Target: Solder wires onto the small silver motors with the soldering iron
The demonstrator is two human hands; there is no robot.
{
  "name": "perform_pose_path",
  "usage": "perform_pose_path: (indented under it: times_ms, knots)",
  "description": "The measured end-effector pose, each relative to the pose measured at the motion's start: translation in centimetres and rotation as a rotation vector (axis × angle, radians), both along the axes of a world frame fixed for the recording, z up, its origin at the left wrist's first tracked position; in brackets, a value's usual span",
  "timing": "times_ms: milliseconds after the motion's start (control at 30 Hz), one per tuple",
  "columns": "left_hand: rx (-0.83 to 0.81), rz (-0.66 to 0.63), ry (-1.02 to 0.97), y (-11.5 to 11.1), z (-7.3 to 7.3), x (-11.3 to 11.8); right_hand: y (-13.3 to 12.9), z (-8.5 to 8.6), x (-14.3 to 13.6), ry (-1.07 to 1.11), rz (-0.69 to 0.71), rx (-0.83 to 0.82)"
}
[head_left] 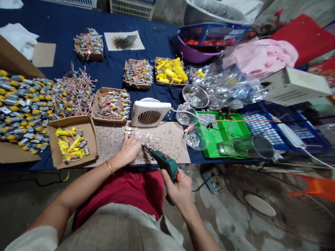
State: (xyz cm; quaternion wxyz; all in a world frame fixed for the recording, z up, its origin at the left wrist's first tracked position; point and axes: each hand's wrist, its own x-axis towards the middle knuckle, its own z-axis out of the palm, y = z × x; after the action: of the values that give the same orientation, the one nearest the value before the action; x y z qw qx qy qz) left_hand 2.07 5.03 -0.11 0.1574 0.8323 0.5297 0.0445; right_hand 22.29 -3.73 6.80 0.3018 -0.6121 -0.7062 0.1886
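My right hand is wrapped round the handle of a green pistol-grip power tool with an orange trigger. The tool's dark tip points left, close beside my left hand. My left hand is closed in a pinch low over the work area. A small silver metal part shows just beyond its fingertips; most of what the fingers hold is hidden. Beneath both lies a cardboard sheet strewn with tiny metal pieces.
Left stand a cardboard tray of yellow parts and a heap of small motors. A white vent fan stands behind the sheet. To the right are a clear tub of metal bits and a green basket with cups.
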Motion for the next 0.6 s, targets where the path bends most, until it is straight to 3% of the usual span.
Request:
perform_pose_path:
  times_ms: [300, 600]
  knots:
    - [-0.019, 0.000, 0.008, 0.1, 0.3, 0.1, 0.3, 0.5, -0.2, -0.018, 0.030, -0.024]
    - [-0.017, -0.006, 0.035, 0.4, 0.7, 0.3, 1.6, 2.3, -0.8, 0.014, 0.089, -0.093]
